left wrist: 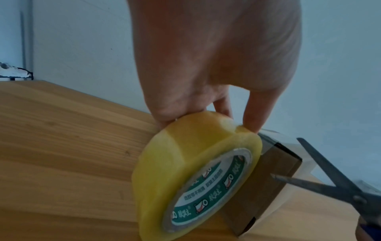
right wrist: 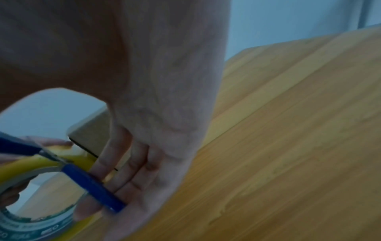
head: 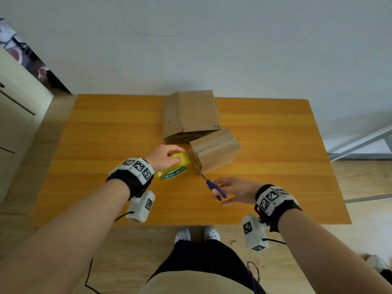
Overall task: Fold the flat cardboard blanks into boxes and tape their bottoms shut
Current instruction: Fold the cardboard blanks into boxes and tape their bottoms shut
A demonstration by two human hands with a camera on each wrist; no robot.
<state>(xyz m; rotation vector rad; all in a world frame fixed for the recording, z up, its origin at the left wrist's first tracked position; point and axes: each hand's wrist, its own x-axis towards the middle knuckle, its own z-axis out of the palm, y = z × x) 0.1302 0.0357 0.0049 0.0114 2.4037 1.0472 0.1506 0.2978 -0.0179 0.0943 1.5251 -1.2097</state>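
A folded cardboard box (head: 215,149) lies on the wooden table (head: 101,145), with clear tape along its upper seam. My left hand (head: 166,154) grips a yellow tape roll (head: 174,169) standing on edge against the box's near-left end. A short strip of clear tape (left wrist: 288,140) runs from the roll (left wrist: 195,171) over the box corner (left wrist: 266,187). My right hand (head: 232,190) holds blue-handled scissors (head: 213,186). Their blades (left wrist: 329,177) stand apart around the box's taped edge, right of the roll. In the right wrist view my fingers (right wrist: 123,171) lie against a blue handle (right wrist: 92,184).
A stack of flat cardboard blanks (head: 191,115) lies just behind the box, towards the far edge by the wall. A pale cabinet (head: 17,115) stands left of the table. My feet in white shoes (head: 197,234) show below the near edge.
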